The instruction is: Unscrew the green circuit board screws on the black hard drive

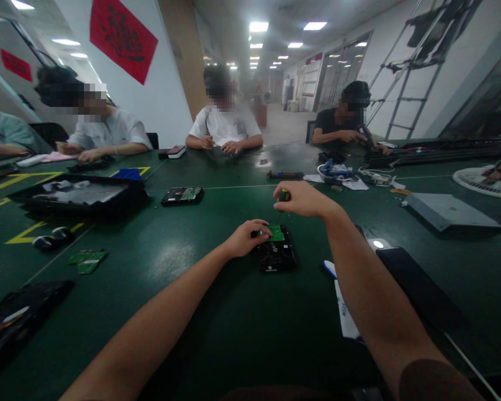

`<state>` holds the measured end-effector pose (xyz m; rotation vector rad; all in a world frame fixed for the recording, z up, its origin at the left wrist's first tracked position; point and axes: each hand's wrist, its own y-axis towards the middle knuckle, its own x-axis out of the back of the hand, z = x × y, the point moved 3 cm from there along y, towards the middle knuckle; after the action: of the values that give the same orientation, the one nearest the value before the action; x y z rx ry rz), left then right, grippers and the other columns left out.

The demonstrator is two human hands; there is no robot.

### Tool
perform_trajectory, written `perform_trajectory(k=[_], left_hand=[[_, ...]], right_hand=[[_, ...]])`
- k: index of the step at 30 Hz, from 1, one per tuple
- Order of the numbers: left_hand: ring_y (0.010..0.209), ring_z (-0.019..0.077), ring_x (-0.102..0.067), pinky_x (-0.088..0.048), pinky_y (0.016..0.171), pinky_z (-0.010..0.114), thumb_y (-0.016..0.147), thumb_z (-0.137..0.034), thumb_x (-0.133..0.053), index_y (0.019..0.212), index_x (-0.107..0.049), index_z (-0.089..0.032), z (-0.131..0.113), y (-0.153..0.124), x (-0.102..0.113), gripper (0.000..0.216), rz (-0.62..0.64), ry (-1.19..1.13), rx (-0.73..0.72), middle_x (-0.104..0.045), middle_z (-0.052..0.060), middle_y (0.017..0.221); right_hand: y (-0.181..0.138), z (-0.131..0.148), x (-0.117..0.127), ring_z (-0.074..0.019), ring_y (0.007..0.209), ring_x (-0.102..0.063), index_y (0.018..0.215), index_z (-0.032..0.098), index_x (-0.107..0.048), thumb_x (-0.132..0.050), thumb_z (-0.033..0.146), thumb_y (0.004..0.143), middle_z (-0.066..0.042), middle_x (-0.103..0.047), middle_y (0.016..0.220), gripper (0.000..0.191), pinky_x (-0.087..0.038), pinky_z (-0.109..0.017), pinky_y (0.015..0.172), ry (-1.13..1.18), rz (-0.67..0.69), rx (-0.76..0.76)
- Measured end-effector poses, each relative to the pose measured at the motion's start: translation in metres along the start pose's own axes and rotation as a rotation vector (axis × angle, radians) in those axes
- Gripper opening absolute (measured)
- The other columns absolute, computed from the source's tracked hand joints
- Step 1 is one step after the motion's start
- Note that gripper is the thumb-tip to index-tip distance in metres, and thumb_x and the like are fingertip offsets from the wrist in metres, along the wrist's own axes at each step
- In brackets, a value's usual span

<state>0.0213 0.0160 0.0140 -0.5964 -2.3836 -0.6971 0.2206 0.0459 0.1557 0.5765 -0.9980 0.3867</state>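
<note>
A black hard drive [276, 255] with a green circuit board [276, 233] on its upper face lies flat on the green table in front of me. My left hand [247, 238] grips the drive from its left side, fingers curled over the edge and the board. Above the drive's far end, my right hand [303, 199] is closed around the dark handle of a screwdriver [284, 195] with yellow on it. Its thin shaft points down toward the far edge of the board; whether the tip touches a screw is too small to tell. A few tiny bits lie beside the drive.
Another hard drive [182, 195] lies farther off, left of centre. Loose green boards [87, 260] and a black tray [79, 209] are at left. A phone [420, 284] lies under my right forearm; a grey metal case [453, 211] is beyond. Several people sit across the table.
</note>
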Motion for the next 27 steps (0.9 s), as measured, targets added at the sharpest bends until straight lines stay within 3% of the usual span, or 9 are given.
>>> perform_trajectory(k=[5, 10, 17, 21, 25, 27], left_hand=[[0.128, 0.0265, -0.062, -0.044, 0.113, 0.052, 0.095, -0.024, -0.068, 0.109, -0.077, -0.023, 0.0, -0.001, 0.0, 0.017, -0.005, -0.006, -0.007, -0.067, 0.011, 0.134], [0.127, 0.0268, -0.062, -0.044, 0.112, 0.051, 0.095, -0.026, -0.067, 0.107, -0.078, -0.023, 0.0, -0.001, 0.001, 0.016, -0.014, 0.013, 0.004, -0.067, 0.01, 0.133], [0.129, 0.0267, -0.061, -0.043, 0.114, 0.051, 0.095, -0.025, -0.067, 0.106, -0.078, -0.024, -0.002, 0.0, 0.001, 0.016, -0.014, 0.013, 0.005, -0.07, 0.01, 0.129], [0.13, 0.0275, -0.061, -0.042, 0.115, 0.052, 0.095, -0.027, -0.068, 0.106, -0.078, -0.024, -0.001, 0.0, 0.001, 0.016, -0.015, 0.014, 0.011, -0.069, 0.01, 0.132], [0.129, 0.0279, -0.061, -0.044, 0.113, 0.05, 0.095, -0.027, -0.068, 0.104, -0.079, -0.022, -0.001, -0.001, 0.0, 0.015, -0.029, -0.028, 0.023, -0.068, 0.011, 0.132], [0.13, 0.0278, -0.06, -0.044, 0.113, 0.049, 0.095, -0.027, -0.068, 0.104, -0.079, -0.022, -0.001, 0.0, 0.0, 0.015, -0.026, -0.048, 0.006, -0.068, 0.011, 0.132]], right_hand=[[-0.002, 0.002, 0.005, -0.0213, 0.076, -0.068, 0.1, 0.022, -0.07, -0.073, 0.03, 0.083, -0.005, -0.074, 0.087, 0.019, -0.05, -0.037, 0.073, 0.021, -0.012, -0.026], [-0.006, 0.014, 0.025, -0.0243, 0.086, -0.067, 0.099, 0.022, -0.069, -0.071, 0.031, 0.085, -0.008, -0.074, 0.095, 0.017, -0.05, -0.04, 0.078, 0.001, -0.191, -0.031], [-0.001, 0.021, 0.037, -0.0294, 0.101, -0.067, 0.103, 0.021, -0.065, -0.075, 0.03, 0.081, -0.011, -0.073, 0.105, 0.026, -0.051, -0.043, 0.087, 0.028, -0.257, -0.028], [0.019, 0.019, 0.035, -0.0315, 0.107, -0.066, 0.127, 0.019, -0.06, -0.071, 0.018, 0.082, -0.013, -0.071, 0.112, 0.046, -0.049, -0.045, 0.094, -0.069, -0.218, -0.019], [0.019, 0.032, 0.026, -0.0354, 0.108, -0.065, 0.115, 0.012, -0.067, -0.065, 0.014, 0.087, -0.022, -0.066, 0.118, 0.028, -0.049, -0.044, 0.091, -0.329, -0.131, -0.113], [0.001, 0.045, 0.018, -0.0348, 0.103, -0.067, 0.121, 0.01, -0.063, -0.06, 0.012, 0.089, -0.025, -0.064, 0.12, 0.031, -0.05, -0.042, 0.084, -0.44, -0.096, -0.195]])
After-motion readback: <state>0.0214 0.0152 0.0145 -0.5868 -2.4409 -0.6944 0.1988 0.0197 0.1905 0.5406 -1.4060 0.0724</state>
